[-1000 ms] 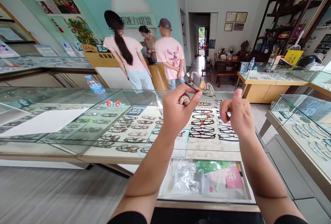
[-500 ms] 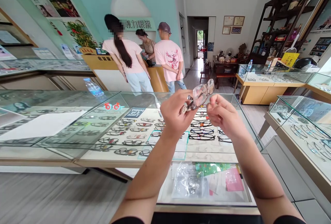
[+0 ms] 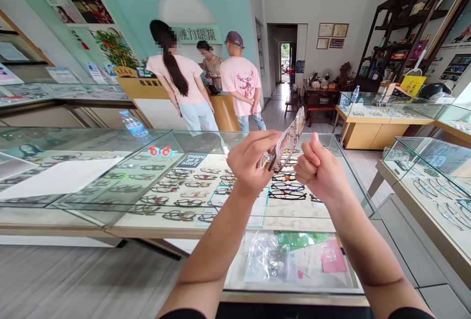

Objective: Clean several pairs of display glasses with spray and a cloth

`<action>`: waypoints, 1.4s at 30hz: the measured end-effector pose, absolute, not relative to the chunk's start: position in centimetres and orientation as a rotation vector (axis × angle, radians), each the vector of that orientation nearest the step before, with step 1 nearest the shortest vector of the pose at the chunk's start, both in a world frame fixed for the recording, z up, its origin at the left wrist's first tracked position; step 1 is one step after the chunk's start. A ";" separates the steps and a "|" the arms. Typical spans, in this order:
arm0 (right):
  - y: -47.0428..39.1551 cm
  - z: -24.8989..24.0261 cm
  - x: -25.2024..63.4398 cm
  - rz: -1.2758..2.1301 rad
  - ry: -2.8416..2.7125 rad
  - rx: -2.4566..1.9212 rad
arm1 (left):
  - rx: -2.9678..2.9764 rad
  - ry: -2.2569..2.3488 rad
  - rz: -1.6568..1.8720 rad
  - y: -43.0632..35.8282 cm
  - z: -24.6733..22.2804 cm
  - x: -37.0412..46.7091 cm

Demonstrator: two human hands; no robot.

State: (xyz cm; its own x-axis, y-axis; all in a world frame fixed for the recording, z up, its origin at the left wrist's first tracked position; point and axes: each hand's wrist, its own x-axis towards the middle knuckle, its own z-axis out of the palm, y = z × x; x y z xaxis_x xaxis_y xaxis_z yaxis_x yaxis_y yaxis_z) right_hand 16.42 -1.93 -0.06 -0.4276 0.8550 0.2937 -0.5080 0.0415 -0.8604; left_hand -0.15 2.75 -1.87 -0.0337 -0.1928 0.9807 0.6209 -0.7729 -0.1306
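A pair of eyeglasses [image 3: 289,140] with a clear, pale frame is gripped in my left hand [image 3: 253,159]. The lenses point up and away, tilted to the right, and the fingers close around one side of the frame with its folded temples. Just right of the lenses, my right hand [image 3: 317,168] is curled into a fist with its thumb up. It is apart from the eyeglasses, and nothing shows in its fingers. Both hands are above the glass display case [image 3: 235,211], where rows of spectacle frames [image 3: 287,195] lie under the glass.
A water bottle [image 3: 133,123] and a white sheet [image 3: 62,176] are on the glass to the left. Below my arms, an open drawer [image 3: 294,287] holds plastic bags. People in pink shirts [image 3: 241,83] stand by the counter [image 3: 226,110], with another person behind it. Another case [image 3: 434,186] stands right.
The eyeglasses have turned more edge-on in my left hand. My right hand has drawn slightly away, its fingers curling into a fist and its thumb rising.
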 end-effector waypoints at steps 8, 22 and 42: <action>-1.7 0.0 16.3 1.650 -1.117 -0.419 | -1.780 -0.377 -1.741 2.6 -1.7 0.0; -1.7 0.6 16.5 1.812 -0.889 -0.340 | -1.837 -0.320 -1.714 2.7 -1.4 0.2; -0.8 -0.1 17.6 1.843 -1.003 -0.373 | -1.707 -0.504 -2.527 3.7 -1.1 -0.7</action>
